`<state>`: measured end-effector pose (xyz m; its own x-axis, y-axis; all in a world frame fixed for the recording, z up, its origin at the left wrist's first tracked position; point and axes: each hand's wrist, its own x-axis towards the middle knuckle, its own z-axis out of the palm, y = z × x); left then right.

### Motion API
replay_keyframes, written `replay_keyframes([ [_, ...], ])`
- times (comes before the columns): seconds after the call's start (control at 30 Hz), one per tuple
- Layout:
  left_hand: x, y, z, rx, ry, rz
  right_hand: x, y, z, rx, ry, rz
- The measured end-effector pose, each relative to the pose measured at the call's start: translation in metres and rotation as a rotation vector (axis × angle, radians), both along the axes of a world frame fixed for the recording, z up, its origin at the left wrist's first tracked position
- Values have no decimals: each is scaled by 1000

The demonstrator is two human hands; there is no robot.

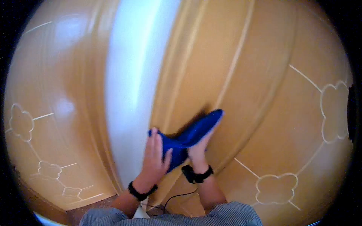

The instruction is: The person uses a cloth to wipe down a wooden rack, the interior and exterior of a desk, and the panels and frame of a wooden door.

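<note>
A blue cloth (175,148) is spread between my two hands in front of a tan panelled surface. My left hand (154,154) lies on the cloth's left part, fingers stretched out and thumb apart. Under the right part of the cloth is my right hand (200,148), its fingers mostly hidden behind the blue fabric, which rises to a rounded tip at the upper right. Both wrists wear black bands.
The tan surface (211,67) has raised vertical mouldings and a shiny pale strip (132,75). White four-lobed outlines (277,189) mark it at both sides. A thin black cable (181,195) runs below my hands, near a striped garment (233,214).
</note>
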<state>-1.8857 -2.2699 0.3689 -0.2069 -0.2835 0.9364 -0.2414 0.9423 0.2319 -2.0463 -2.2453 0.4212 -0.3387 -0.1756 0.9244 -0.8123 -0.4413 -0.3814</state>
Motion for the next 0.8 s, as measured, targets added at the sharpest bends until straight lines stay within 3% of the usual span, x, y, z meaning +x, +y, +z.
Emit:
replay_keyframes([
  [0.03, -6, -4, -1, -28, 29, 35, -2, -15, -1, -64, -56, 81],
  [0.1, -2, -4, -9, -26, 60, 53, -5, -27, -38, 49, 265, -131],
  [0.13, -1, -2, -23, -18, 31, 68, 16, -13, -39, 110, 261, -149],
  [0.2, 11, -8, -66, -15, -21, 74, 21, -16, -111, 209, -492, 693],
  [0.27, 14, -9, -116, -37, -51, 39, 5, -20, -209, 345, -770, 897],
  [0.33, 19, -14, -173, 106, -259, -1, -20, -20, -299, 449, -549, 512],
  [0.4, 28, -10, -200, 139, -337, -9, 14, -1, -259, 315, -882, 855],
  [0.47, 29, -10, -208, 51, -270, 25, 41, 8, -230, 287, -943, 931],
  [0.6, 23, 23, -95, 100, -88, 31, 23, -15, -222, 461, -440, 462],
  [0.7, 15, 12, -12, -59, -3, -16, -31, -51, -246, 592, 12, 43],
  [0.77, 10, 0, 10, -46, 102, -66, -22, -51, -222, 387, -134, 611],
  [0.8, 6, -1, 14, -37, 156, -87, 10, -57, -169, 73, -427, 1294],
])
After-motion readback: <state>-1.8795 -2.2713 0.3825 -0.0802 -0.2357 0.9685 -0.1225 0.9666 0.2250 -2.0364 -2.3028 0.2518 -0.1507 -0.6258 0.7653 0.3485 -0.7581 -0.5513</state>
